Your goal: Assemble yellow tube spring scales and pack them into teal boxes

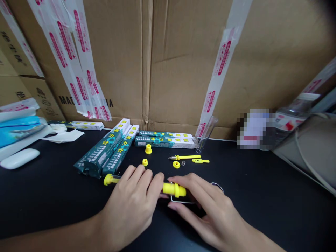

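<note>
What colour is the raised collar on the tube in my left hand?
The collar is bright yellow, seen in the head view.

I can pass over the black tabletop (265, 196) to the right hand's (207, 199) right; teal boxes (106, 148) block me beyond the left hand (133, 201), loose yellow parts (189, 157) and the cardboard wall (181, 77) straight ahead.

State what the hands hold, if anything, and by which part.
The left hand wraps the middle of a yellow-ended tube. The right hand holds a bent wire at the tube's right end; its exact contact is partly hidden.
</note>
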`<state>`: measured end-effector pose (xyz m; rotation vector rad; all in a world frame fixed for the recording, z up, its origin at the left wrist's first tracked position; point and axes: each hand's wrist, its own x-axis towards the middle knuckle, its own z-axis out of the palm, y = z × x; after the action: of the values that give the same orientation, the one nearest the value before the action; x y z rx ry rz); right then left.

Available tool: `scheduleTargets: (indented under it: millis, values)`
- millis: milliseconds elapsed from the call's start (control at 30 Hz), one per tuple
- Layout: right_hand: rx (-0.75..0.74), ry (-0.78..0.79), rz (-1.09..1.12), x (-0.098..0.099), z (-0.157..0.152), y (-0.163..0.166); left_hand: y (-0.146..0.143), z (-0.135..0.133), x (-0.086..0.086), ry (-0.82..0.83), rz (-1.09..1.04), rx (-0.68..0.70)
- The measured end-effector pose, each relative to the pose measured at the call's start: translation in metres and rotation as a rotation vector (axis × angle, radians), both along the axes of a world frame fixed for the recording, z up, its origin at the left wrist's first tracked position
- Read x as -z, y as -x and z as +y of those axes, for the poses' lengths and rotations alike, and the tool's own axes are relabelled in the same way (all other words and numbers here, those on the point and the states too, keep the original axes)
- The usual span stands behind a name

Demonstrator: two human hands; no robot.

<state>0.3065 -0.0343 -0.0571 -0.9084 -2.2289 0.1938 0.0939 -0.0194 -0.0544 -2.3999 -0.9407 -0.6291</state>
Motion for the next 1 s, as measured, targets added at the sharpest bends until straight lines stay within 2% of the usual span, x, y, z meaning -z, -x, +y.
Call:
scheduleTargets:
  millis: [233, 367, 667, 1000]
  values:
    - [0.072, -0.057, -0.094, 0.001, 0.002, 0.004, -0.001, 0.001, -0.003, -0.007, 0.009, 0.023]
    - [0.042, -0.074, -0.116, 0.002, 0.0, 0.009, -0.002, -0.001, -0.004, -0.009, 0.028, 0.028]
    - [0.012, 0.015, -0.155, 0.002, -0.001, 0.016, -0.004, -0.006, -0.004, 0.101, 0.081, -0.024]
    - [0.05, -0.062, -0.212, 0.0, -0.002, 0.022, -0.005, -0.007, -0.005, 0.119, 0.096, -0.031]
